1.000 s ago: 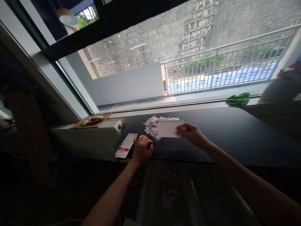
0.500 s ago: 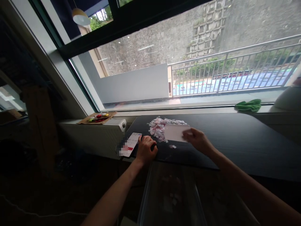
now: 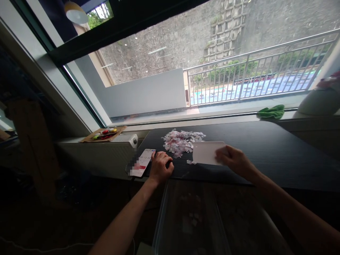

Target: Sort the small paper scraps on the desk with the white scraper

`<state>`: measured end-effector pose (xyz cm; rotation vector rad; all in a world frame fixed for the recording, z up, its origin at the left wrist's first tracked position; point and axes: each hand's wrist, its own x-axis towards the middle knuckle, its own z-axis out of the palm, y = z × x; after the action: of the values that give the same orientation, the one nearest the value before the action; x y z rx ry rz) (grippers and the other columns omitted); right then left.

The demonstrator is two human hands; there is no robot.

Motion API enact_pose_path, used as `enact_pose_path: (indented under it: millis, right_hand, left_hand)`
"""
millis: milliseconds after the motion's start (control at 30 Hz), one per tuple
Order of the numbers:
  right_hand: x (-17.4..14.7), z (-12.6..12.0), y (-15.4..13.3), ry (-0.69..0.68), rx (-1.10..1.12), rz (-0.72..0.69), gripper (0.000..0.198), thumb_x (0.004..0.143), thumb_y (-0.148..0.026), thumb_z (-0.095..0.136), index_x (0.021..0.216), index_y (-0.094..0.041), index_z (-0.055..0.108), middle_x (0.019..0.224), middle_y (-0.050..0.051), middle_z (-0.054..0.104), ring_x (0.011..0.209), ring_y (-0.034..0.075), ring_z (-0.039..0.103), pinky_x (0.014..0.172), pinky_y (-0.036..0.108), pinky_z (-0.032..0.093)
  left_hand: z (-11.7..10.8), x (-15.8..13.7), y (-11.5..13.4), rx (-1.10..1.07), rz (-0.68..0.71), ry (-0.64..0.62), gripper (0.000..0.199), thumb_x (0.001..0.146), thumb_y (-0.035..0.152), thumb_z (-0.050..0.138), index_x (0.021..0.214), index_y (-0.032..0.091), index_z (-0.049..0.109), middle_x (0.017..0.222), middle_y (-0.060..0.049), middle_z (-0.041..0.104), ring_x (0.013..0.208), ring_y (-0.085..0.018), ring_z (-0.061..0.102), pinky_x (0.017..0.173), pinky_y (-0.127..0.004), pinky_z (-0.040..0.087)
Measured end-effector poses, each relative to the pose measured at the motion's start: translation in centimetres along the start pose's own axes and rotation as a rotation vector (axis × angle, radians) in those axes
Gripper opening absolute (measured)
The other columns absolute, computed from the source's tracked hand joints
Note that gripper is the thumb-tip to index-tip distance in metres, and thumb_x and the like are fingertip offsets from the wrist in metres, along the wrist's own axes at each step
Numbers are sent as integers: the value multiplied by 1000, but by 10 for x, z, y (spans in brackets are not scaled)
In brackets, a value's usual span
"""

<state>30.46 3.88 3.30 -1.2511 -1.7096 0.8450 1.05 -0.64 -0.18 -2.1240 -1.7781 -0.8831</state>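
My right hand grips a white, flat, round-cornered scraper by its right end, fingers wrapped round it and blurred. The scraper's left edge stands just right of a heap of small white and pinkish paper scraps on the black table. A few scraps lie loose below its lower left corner. My left hand rests at the table's front edge with its fingers bent and the thumb apart. Its fingertips are beside a phone with a lit timer screen, and nothing shows in its grasp.
Below the table's front edge stands a clear plastic bin with some scraps inside. A green cloth lies on the window sill. Left of the table is a white radiator, with brown paper and colourful items on top.
My right hand has drawn the scraper right and slightly toward me, off the heap's right side. The left hand stays by the phone. The whole view has shifted a little.
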Motion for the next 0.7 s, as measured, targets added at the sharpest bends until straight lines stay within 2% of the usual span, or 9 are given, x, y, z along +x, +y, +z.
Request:
enact_pose_path:
  millis: [67, 200, 300, 567, 700]
  right_hand:
    - [-3, -6, 1, 23, -63, 11, 16, 67, -37, 61, 70, -21, 63, 63, 2, 64, 57, 17, 58, 53, 28, 45]
    - [-6, -20, 6, -14, 14, 60, 19, 67, -38, 62, 75, -21, 64, 67, 2, 66, 62, 19, 60, 54, 28, 47]
    - [-5, -24, 12, 12, 18, 112, 19, 67, -37, 63, 77, -21, 66, 71, 3, 68, 65, 19, 62, 55, 28, 49]
    - [-9, -14, 19, -121, 140, 211, 24, 70, -38, 65, 84, -19, 69, 80, 5, 72, 68, 20, 65, 56, 29, 52]
    - [-10, -8, 15, -107, 161, 223, 25, 67, -37, 67, 83, -19, 69, 80, 5, 72, 69, 21, 65, 57, 29, 52]
  left_hand:
    - [0, 0, -1, 1, 5, 4, 12, 74, 19, 55, 77, 23, 66, 82, -3, 66, 104, -26, 56, 109, -53, 24]
    - [0, 0, -1, 5, 11, -1, 12, 74, 20, 55, 77, 23, 66, 83, -3, 66, 104, -26, 56, 109, -53, 24]
    - [0, 0, -1, 5, 12, -11, 12, 75, 20, 55, 78, 23, 66, 83, -4, 66, 103, -26, 56, 108, -53, 24]
    - [-1, 1, 1, 4, -1, -8, 12, 74, 20, 55, 77, 23, 66, 82, -3, 67, 103, -26, 56, 109, -53, 24]
    - [-1, 1, 1, -1, 0, -5, 12, 74, 20, 56, 77, 24, 66, 82, -3, 66, 102, -25, 56, 109, -52, 23]
